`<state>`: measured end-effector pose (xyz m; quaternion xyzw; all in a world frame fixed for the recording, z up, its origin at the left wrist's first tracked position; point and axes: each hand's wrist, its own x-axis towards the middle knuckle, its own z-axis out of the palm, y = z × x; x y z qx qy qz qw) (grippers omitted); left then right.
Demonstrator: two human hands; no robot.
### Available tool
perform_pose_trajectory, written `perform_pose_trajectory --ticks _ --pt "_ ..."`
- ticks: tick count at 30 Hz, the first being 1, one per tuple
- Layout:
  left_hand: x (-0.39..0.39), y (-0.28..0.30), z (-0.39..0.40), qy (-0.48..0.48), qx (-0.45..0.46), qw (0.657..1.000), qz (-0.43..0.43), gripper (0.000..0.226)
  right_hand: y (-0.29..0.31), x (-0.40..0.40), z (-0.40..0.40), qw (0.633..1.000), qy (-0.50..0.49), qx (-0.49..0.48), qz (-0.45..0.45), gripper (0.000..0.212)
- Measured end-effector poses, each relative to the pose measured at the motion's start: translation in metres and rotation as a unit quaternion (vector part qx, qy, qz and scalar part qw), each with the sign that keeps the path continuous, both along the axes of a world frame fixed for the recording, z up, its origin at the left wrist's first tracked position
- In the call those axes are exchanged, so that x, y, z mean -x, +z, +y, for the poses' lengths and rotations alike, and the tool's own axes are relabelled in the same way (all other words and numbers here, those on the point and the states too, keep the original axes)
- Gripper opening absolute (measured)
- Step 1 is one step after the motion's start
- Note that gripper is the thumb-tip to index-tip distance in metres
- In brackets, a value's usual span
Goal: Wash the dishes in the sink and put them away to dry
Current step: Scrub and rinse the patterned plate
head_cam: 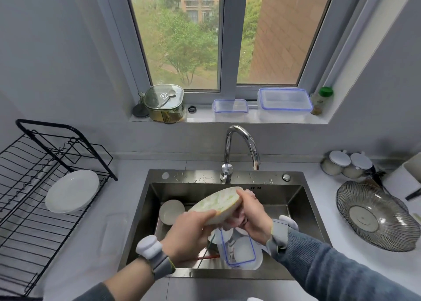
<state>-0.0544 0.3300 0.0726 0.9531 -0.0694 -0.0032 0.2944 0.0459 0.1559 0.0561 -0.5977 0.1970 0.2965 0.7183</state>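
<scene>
The left hand [189,230] and right hand [252,216] are reaching out over the sink [303,200], each wearing a grey wrist strap. The left hand's fingers are curling round the near rim of a green-and-white plate [216,204], gripping it. The plate is tilting in the air above the basin, its far edge higher, below the tap [241,146]. The right hand's fingers are wrapping over the plate's right edge and are pressing a pinkish cloth [234,221] against its underside.

Under the hands, dishes are lying in the basin: a white bowl [170,212] at the left, and a clear box with a blue rim [239,250] resting on other white dishes. Thin sticks, one red and one green, are lying there too; what they are is hard to tell.

On the bench [127,187] at the left, a black wire rack [34,198] is holding a white dish [71,191] leaning on edge. At the right, a ribbed glass bowl [376,216] is sitting near two jars [346,166]. On the windowsill [205,117], two clear tubs [284,105] and a green lidded container [164,105] are standing.
</scene>
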Motion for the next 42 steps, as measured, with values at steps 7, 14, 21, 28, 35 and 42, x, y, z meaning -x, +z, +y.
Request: perform_pose_trajectory --ticks 7,14,21,28,35,42 --pt "-0.016 -0.007 0.003 0.134 0.164 0.972 0.096 0.025 0.003 0.034 0.022 0.909 0.193 0.237 -0.284 0.030" --pt "-0.009 0.019 0.018 0.112 0.253 0.953 0.124 0.033 -0.003 -0.010 0.017 0.936 0.086 0.232 -0.249 0.028" --pt "-0.001 0.039 0.011 0.130 0.370 0.914 0.102 0.019 -0.005 -0.017 0.013 0.997 0.023 0.075 -0.025 0.030" --pt "-0.006 0.033 -0.001 0.205 0.431 0.877 0.050 0.012 -0.023 0.007 0.018 0.997 -0.041 0.032 0.061 0.035" --pt "-0.015 0.008 -0.024 0.224 0.332 0.916 0.007 0.008 0.004 0.042 0.048 0.995 -0.013 0.093 0.025 0.027" --pt "-0.005 0.012 -0.017 0.204 0.316 0.926 0.029 0.021 -0.037 0.020 0.034 0.992 -0.049 0.113 0.030 0.035"
